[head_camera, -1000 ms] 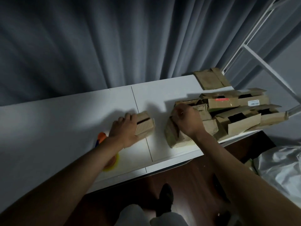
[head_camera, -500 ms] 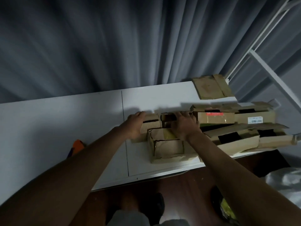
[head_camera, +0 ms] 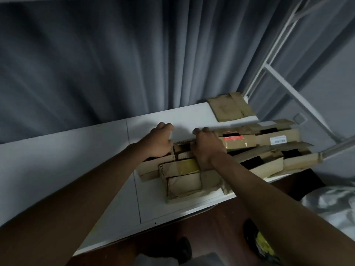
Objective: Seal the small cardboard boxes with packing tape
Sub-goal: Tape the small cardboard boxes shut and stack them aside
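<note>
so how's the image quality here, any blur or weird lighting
Head view: dim and bluish overall, the curtain streaked with motion blur; wide-angle lens bends the white table edge; both hands, left hand and right hand, cast shadows onto the tabletop; boxes stay fairly readable.

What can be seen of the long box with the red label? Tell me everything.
The long box with the red label is brown cardboard, lying on its side along the white table's far right part. Its front bears a red label and a white barcode sticker further right. Its top flaps look open, dark inside. The right hand rests against its left end; other open boxes lie just in front.
</note>
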